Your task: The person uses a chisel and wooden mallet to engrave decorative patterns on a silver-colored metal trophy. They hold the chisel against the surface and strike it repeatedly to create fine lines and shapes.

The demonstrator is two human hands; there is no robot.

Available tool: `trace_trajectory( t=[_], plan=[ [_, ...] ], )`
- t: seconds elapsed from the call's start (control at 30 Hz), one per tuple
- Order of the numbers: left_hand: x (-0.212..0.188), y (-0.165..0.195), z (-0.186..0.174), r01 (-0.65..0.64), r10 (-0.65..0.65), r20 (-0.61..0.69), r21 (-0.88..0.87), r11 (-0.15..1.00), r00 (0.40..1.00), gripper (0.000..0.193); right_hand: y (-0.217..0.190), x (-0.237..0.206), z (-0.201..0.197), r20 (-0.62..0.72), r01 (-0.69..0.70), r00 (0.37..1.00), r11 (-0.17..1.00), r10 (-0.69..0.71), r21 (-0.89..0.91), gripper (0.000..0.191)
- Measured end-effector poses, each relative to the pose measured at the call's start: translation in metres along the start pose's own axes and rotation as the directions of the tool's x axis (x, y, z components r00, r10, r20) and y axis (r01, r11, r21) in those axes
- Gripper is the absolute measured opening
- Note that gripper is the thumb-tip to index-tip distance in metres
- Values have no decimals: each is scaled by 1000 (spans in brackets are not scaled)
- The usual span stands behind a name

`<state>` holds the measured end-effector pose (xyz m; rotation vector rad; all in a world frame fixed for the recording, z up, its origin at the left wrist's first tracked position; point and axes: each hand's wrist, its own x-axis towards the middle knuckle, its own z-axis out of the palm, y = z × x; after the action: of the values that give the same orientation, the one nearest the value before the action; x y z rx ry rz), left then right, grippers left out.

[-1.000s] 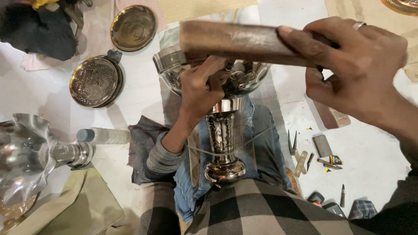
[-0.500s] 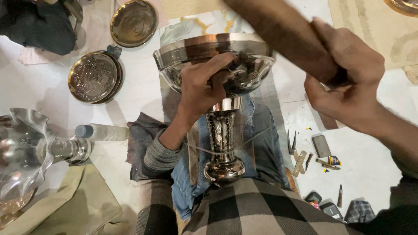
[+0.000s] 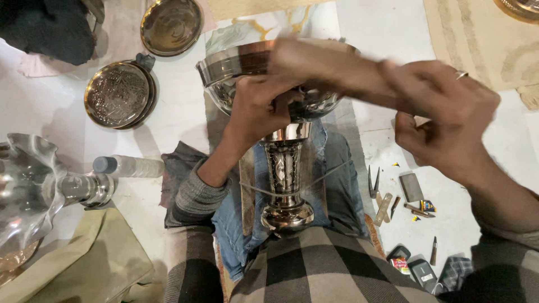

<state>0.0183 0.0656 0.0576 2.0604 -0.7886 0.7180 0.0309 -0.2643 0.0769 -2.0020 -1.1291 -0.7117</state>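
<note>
Nearest the camera, a checked cloth is covering the lap. Just beyond it, the round foot of one silver goblet-shaped vessel is resting against the lap, its engraved stem lying along blue denim cloth and its bowl pointing away, toward the far side. A thin cord is crossing the stem.

Near right, small tools are lying scattered on the white floor: several thin metal punches, one flat grey block, and a few small dark items beside the checked cloth. The exact number of punches cannot be told.

Near left, one second silver vessel with a wavy rim is lying on its side, and one clear plastic bottle is lying just beside its stem.

Middle distance: the left hand is curling closed around the neck where stem meets bowl, fingers pressing on the bowl's underside. The right hand is closing in a fist around one wooden mallet, which is blurring across the bowl's rim; one ring is showing on a finger.

Farther left, two round engraved metal plates are lying on the floor: one silver-centred plate and, beyond it, one darker brass plate. At the far left, a dark cloth is lying bunched up.
</note>
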Motion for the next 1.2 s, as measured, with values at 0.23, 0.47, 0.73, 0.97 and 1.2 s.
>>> trace_trajectory(
  t=[0.23,0.47,0.73,0.97,1.2],
  plan=[
    [6,-11,6,-67,57,93,108,992,994,46,-6,-13,9,-21,-81,997,992,79,-101,69],
    [9,-13,-2,-98,79,160,117,988,984,48,-38,-15,15,0,-277,960,957,278,-91,59],
    [19,-11,-11,-178,164,219,44,983,962,45,-40,-43,40,-258,-317,899,932,355,177,45],
    [26,-16,-10,-264,214,314,123,957,925,46,-51,-67,53,-338,-403,838,903,429,146,41],
    [34,-23,-13,-322,253,436,90,943,864,63,-39,-124,95,-415,-406,759,863,502,302,44]
  ],
)
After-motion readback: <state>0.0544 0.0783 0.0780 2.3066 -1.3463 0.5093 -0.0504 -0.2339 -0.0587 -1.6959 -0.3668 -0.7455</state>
